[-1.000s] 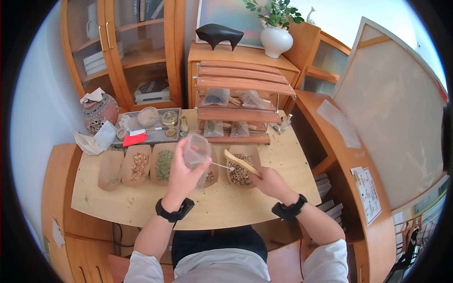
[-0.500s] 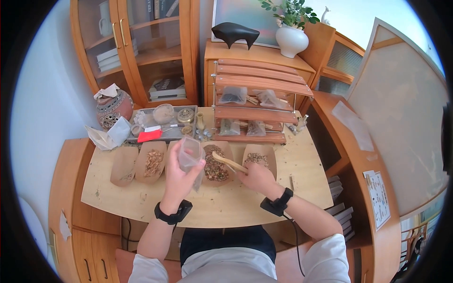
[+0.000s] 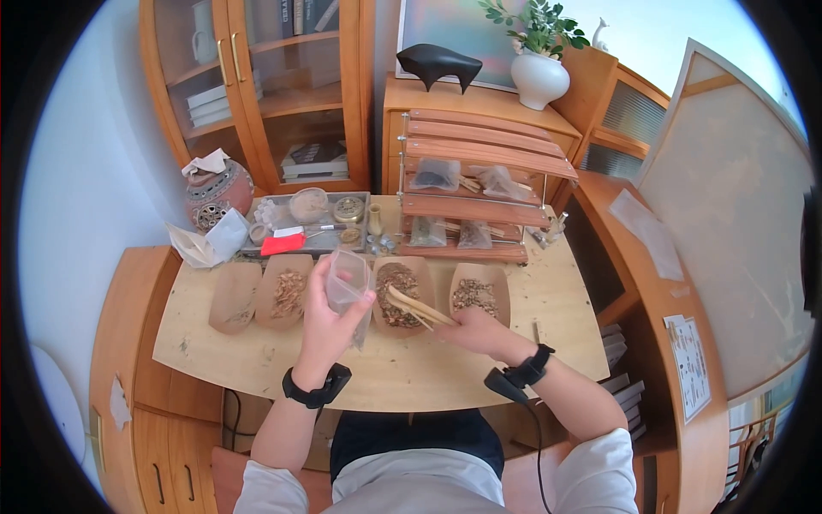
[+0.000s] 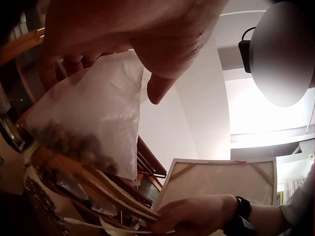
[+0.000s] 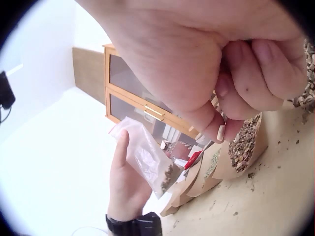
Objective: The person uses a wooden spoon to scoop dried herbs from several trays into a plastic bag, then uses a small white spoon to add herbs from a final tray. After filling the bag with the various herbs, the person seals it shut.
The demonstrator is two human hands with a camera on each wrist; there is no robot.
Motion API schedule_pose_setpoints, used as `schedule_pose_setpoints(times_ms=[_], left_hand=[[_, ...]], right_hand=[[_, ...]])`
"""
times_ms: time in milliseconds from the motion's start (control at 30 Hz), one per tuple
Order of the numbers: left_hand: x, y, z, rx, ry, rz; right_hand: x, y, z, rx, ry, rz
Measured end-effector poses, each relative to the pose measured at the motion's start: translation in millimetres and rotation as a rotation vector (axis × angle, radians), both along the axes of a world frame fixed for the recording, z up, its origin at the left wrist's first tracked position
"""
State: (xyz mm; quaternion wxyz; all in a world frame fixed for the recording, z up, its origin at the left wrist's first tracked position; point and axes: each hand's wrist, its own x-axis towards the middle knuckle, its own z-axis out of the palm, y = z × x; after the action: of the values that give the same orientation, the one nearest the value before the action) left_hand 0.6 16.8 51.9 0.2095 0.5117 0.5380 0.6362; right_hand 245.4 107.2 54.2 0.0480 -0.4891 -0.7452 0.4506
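My left hand [image 3: 318, 332] holds up a clear plastic pouch [image 3: 349, 276], its mouth open. In the left wrist view, dark dried pieces [image 4: 74, 145] lie at the bottom of the pouch. My right hand [image 3: 481, 332] grips wooden tongs [image 3: 418, 308] that point left. Their tips are over a paper tray [image 3: 423, 278] of reddish-brown dried bits, just right of the pouch. Beyond the right hand stands another paper tray [image 3: 503, 287] with chopped pale and dark pieces. The left hand partly hides a tray of green herb, which shows in the right wrist view.
Farther left are a tray of orange-brown chips [image 3: 270, 317] and a nearly bare tray [image 3: 221, 319]. Behind them sits a grey tray [image 3: 364, 206] of small jars and a red packet [image 3: 282, 245]. A wooden rack [image 3: 479, 210] with filled pouches stands at the back.
My right hand has carried the tongs left, from over the rightmost tray to the reddish-brown one beside it. The left hand keeps holding the pouch. The head view has shifted.
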Motion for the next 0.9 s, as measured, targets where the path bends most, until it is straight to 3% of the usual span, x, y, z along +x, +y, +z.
schedule_pose_setpoints(times_ms=[167, 467, 700, 867, 900], left_hand=[[-2, -3, 1, 0.006, 0.028, 0.035], [1, -2, 4, -0.012, -0.001, 0.015], [3, 8, -5, 0.039, 0.066, 0.002], [20, 8, 7, 0.026, 0.013, -0.016], [21, 8, 8, 0.024, 0.009, -0.014]], right_hand=[[8, -9, 10, -0.236, 0.004, -0.008], [-37, -18, -14, -0.289, 0.163, -0.039], [14, -16, 3, -0.082, 0.264, -0.128], [57, -7, -22, 0.179, 0.303, -0.088], [54, -15, -13, 0.203, 0.186, -0.051]])
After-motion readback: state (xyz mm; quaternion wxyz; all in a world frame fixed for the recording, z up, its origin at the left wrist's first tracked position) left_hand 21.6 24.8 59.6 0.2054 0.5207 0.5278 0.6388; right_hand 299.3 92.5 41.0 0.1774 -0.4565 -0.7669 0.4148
